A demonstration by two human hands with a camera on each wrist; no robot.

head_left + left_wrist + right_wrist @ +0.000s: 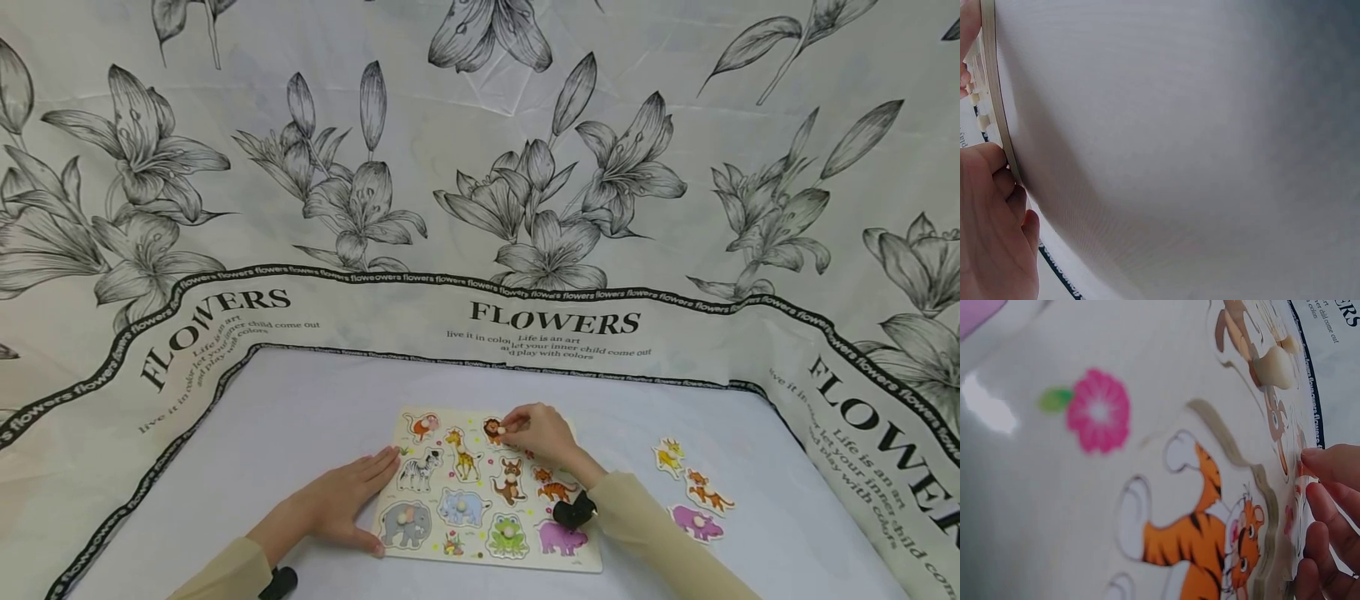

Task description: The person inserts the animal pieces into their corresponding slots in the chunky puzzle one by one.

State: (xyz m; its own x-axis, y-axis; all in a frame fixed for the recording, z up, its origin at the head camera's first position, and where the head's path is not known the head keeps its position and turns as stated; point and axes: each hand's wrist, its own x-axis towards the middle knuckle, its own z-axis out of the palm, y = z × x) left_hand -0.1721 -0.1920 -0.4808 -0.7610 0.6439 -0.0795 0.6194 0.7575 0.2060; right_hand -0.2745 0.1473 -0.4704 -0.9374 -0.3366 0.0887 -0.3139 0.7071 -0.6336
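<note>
A wooden animal puzzle board (pixel 480 560) lies on the white tablecloth. My right hand (pixel 542 432) is at its far edge, pinching the small knob of the lion piece (pixel 492 429) between thumb and fingertips. Whether the lion sits flush in its recess cannot be seen. Along the board's left side rests my left hand (pixel 347 498), fingers stretched out toward the far side and thumb at the near corner. The left wrist view shows its fingers (pixel 988 156) touching the board's edge. Near the right wrist, the tiger recess (pixel 1185 540) shows its printed picture with no piece in it.
Three loose pieces lie right of the board: a yellow animal (pixel 669 457), a tiger (pixel 707 492) and a purple hippo (pixel 697 523). On the board are a giraffe (pixel 462 454), zebra (pixel 420 471), elephant (pixel 406 525), frog (pixel 508 536) and others. A flower-printed cloth (pixel 360 317) hangs behind.
</note>
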